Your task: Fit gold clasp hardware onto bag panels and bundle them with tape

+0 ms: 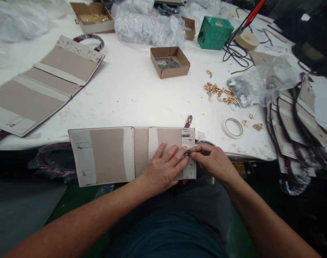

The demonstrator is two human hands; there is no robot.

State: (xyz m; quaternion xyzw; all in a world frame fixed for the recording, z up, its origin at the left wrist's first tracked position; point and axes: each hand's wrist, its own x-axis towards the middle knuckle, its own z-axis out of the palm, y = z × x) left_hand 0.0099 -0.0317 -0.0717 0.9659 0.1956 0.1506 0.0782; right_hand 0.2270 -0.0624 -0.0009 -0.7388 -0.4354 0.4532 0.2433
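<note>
The left hand (164, 169) lies flat with its fingers spread, pressing on a bag panel (109, 154). The right hand (214, 160) pinches a small dark piece (187, 154) between its thumb and finger, near the right edge of the panel. The tips of the two hands are very near each other; I cannot tell if they touch. The panel is at the near side of the white table (125, 104), and its lower part sticks out past the table edge, over the person's lap. It is long, open and flat, with two wide parts and a thin strip in the middle. It is light brown, with pale bands and a thin dark edge. The pale left end has two drawn box shapes with little reddish-brown marks. Near the top right corner sits a grey metal plate (186, 135) with slots. A dark red tab (188, 121) with shiny metal pokes out of the top edge. To the right is a white tape ring (231, 136), and past it a pile of gold clips (219, 91). A brown box (174, 72) holds grey bits. Another open panel (59, 80) lies at the left, and more panels (287, 114) are stacked at the right.
</note>
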